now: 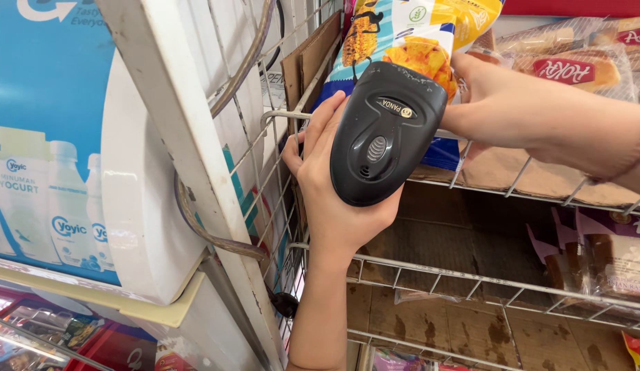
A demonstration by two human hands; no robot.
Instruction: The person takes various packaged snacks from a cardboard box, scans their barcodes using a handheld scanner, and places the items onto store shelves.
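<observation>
My left hand (327,185) grips a black handheld barcode scanner (385,134), its head raised toward a blue and yellow snack bag (402,34). My right hand (512,103) reaches in from the right and holds that bag by its lower right side, over the upper wire shelf (492,189). The bag's lower edge is hidden behind the scanner.
Wrapped bread packs (574,65) lie at the upper right. Cardboard lines the lower wire shelf (444,275), with purple packets (602,254) at the right. A white rack post (189,165) and a blue yogurt poster (45,151) stand at the left. A grey cable (217,233) loops by the post.
</observation>
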